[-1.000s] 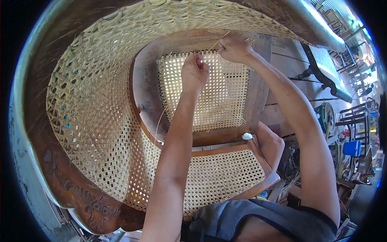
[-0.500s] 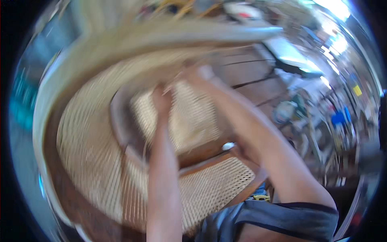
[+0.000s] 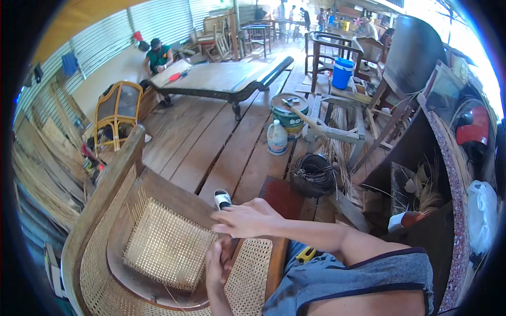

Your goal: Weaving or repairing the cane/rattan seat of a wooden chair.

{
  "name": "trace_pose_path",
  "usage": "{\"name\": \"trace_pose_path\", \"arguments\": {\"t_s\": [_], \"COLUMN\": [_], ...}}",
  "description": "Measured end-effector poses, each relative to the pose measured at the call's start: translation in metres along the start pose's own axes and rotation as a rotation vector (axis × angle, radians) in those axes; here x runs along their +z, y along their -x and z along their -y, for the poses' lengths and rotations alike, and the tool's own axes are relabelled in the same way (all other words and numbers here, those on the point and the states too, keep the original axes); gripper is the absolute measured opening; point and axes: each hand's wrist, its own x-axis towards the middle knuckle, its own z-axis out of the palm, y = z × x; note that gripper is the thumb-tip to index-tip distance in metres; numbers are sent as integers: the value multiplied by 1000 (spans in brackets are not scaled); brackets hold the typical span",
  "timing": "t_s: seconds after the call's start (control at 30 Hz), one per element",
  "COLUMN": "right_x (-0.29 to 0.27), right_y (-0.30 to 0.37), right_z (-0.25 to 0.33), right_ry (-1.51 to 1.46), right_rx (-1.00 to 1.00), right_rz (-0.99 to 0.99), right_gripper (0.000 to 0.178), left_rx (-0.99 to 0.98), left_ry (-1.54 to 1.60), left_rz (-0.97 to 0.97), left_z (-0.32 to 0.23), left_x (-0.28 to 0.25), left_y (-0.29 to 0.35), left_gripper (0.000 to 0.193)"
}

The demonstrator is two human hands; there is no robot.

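In front of me, a woven cane panel (image 3: 166,245) is set in a curved wooden chair frame (image 3: 100,210), with loose strand ends sticking out at its upper left. My right hand (image 3: 249,218) hovers over the panel's right side, fingers bent and pressed together. Just below it, my left hand (image 3: 217,263) is raised with its fingers curled. The two hands are close together but apart. What is between their fingers is too small to make out. A thin cane strand (image 3: 174,295) trails from the panel's lower edge.
Beyond the chair, a plank floor (image 3: 184,139) carries a long cane daybed (image 3: 211,79), a white jug (image 3: 277,138), a green bucket (image 3: 290,118) and a coil of dark cord (image 3: 314,176). A person (image 3: 158,59) sits behind the daybed. A yellow-handled tool (image 3: 306,255) lies at my lap.
My view has swung up and outward, showing more of the workshop. Both hands have left the panel's far edge and come to its right side, nearer me.
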Motion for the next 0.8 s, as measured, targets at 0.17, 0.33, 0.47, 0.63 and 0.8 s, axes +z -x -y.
{"name": "trace_pose_path", "arguments": {"t_s": [0.17, 0.33, 0.47, 0.63, 0.8], "right_x": [-56, -2, 2, -71, -90], "right_y": [126, 230, 232, 172, 67], "right_z": [-52, -58, -61, -58, -16], "right_ry": [85, 367, 237, 208, -415], "right_rx": [105, 95, 151, 144, 182], "right_rz": [999, 792, 907, 1315, 1001], "right_gripper": [27, 34, 40, 49, 54], "left_rx": [11, 347, 350, 248, 145], "left_ry": [32, 202, 149, -129, -421], "left_rz": [-542, -811, -1135, -1131, -1226], "left_z": [-17, -10, 25, 48, 23], "left_x": [-92, -226, -324, -331, -232], "left_y": [36, 68, 88, 86, 103], "left_gripper": [31, 34, 38, 46, 36]}}
